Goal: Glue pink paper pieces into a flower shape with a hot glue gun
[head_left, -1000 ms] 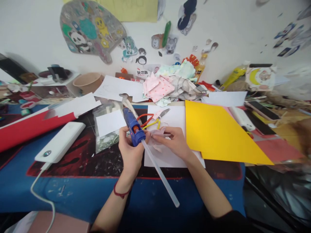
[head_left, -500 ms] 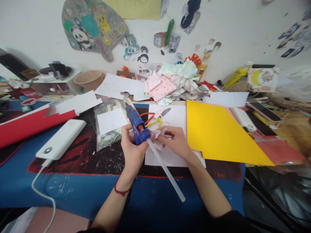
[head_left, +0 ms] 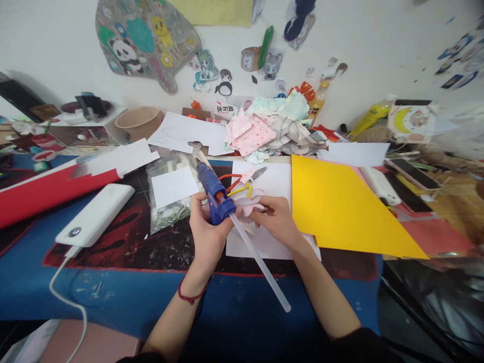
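My left hand [head_left: 209, 229] is wrapped round a blue hot glue gun [head_left: 212, 185], its nozzle pointing away to the upper left. A long translucent glue stick [head_left: 262, 267] juts from its back end toward me. Close beside it, my right hand [head_left: 276, 219] pinches a pale pinkish petal-like piece [head_left: 249, 204], partly hidden by the fingers and the gun. Behind the hands lie scissors [head_left: 259, 173] with a pink spotted scrap against the blade, and red and yellow handles near the gun. Under the right hand is a white paper sheet [head_left: 278, 176].
Yellow card [head_left: 340, 206] lies to the right, and a white power bank [head_left: 94, 214] with a cable to the left. A plastic bag [head_left: 166, 219] with white paper on it is left of the gun. Fabric pieces [head_left: 251, 132] are heaped at the back by the wall.
The petal-like piece has turned a little in my right hand and shows more of its surface. The glue gun stays in my left hand, almost unmoved.
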A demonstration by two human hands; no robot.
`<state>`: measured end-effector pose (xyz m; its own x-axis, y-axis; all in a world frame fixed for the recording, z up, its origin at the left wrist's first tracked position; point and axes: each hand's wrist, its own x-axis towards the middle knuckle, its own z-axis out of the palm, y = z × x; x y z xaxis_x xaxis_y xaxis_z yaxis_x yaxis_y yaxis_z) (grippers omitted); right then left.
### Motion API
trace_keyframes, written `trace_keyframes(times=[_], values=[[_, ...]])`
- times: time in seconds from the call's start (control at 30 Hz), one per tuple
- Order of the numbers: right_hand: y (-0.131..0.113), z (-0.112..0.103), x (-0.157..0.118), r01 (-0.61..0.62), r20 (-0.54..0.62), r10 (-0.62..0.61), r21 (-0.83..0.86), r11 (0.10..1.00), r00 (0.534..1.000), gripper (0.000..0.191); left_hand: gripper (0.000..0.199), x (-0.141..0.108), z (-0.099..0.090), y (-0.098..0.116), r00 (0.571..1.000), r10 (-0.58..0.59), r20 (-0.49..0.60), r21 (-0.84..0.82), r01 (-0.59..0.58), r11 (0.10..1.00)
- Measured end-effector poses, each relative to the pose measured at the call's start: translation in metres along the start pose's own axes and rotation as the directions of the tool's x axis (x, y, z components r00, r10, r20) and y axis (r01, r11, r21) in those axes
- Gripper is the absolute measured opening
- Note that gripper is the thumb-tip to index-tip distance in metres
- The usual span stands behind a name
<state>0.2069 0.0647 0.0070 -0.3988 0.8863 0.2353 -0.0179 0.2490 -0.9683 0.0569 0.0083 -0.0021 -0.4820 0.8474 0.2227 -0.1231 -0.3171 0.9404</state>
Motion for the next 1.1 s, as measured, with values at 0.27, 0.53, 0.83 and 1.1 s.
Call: trace_keyframes(times=[0.27,0.53,0.83,1.1], values=[[-0.0037,-0.0028,0.0006,-0.071,0.084,0.063,0.099,0.993,0.994,0.021,0.056,-0.0003,-0.0004,0.0002,1.000,-0.003,-0.021,0.030,0.003,1.000],[-0.0055,-0.0041,0.0001,-0.071,0.080,0.061,0.129,0.989,0.995,0.017,0.054,0.0003,-0.0001,0.0003,0.999,0.030,-0.026,0.037,-0.029,0.999],[-0.0014,-0.0038,-0.0007,0.020,-0.122,-0.006,0.117,0.993,0.993,0.016,0.037,-0.0023,-0.0011,-0.0021,0.970,0.236,-0.051,0.135,-0.228,0.964],[-0.0022,-0.0030,-0.0051,0.116,0.081,-0.107,-0.114,0.987,0.991,0.015,0.044,0.0013,0.0025,0.0029,0.980,0.199,-0.028,0.047,-0.198,0.979]])
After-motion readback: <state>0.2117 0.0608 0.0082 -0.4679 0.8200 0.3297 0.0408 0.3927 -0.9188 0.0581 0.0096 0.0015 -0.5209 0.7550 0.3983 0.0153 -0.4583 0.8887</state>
